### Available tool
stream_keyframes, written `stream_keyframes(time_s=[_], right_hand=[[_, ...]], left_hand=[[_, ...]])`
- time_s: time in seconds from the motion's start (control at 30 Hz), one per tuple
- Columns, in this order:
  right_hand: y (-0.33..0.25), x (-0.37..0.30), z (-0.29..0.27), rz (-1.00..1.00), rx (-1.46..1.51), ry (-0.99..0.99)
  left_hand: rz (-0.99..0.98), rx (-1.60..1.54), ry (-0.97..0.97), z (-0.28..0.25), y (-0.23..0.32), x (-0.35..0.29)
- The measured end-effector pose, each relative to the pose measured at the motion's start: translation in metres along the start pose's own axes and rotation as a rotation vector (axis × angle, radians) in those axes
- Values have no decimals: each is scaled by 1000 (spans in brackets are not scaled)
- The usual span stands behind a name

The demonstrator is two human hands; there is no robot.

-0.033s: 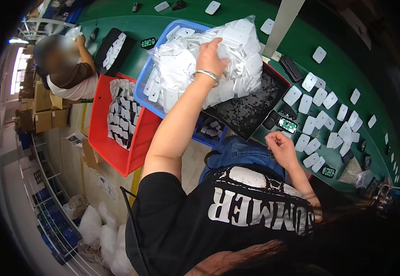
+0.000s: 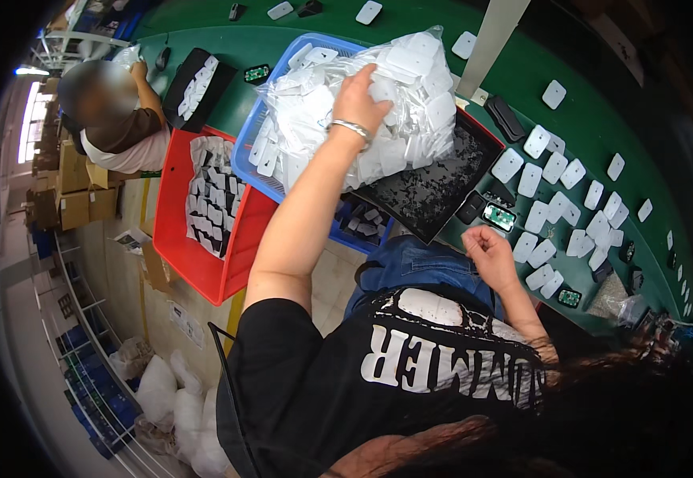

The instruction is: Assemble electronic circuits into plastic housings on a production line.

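Note:
My left hand (image 2: 359,103) lies over a large clear plastic bag (image 2: 422,119) full of flat white plastic covers, its fingers and thumb apart, grasping nothing visible. The bag rests across a blue plastic basket (image 2: 244,155) and overhangs a black tray (image 2: 410,195) with a red rim. Close to the bench edge, my right hand (image 2: 488,253) is closed with curled fingers; anything inside them is hidden. Just beyond it sits a black case with a green circuit board (image 2: 498,217). Many loose white covers (image 2: 534,217) are scattered over the green bench (image 2: 601,159) on the right.
To the left stands a red bin (image 2: 173,231) holding small covers, and above it a black box (image 2: 195,92) of white pieces. A metal post (image 2: 491,48) rises from the bench behind the bag. A co-worker (image 2: 123,131) sits at far left. White sacks (image 2: 159,390) lie on the floor.
My left hand has shifted slightly left over the bag, still spread. My right hand has hardly moved.

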State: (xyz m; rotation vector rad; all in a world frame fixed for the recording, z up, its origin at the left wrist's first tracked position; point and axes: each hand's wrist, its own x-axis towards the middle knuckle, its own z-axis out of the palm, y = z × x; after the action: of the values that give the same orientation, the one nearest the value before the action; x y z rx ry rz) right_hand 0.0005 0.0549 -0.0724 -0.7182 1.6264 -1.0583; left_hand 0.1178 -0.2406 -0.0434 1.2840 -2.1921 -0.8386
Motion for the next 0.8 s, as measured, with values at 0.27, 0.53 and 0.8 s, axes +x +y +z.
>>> stream_keyframes(time_s=[0.27, 0.53, 0.8], right_hand=[[-16, 92, 33, -361, -723, 46], [13, 144, 57, -198, -1186, -177], [19, 143, 69, -295, -1314, -199]], left_hand=[[-134, -239, -4, -50, 7, -25], [-103, -589, -9, -71, 10, -95], [-126, -882, -113, -44, -13, -146]])
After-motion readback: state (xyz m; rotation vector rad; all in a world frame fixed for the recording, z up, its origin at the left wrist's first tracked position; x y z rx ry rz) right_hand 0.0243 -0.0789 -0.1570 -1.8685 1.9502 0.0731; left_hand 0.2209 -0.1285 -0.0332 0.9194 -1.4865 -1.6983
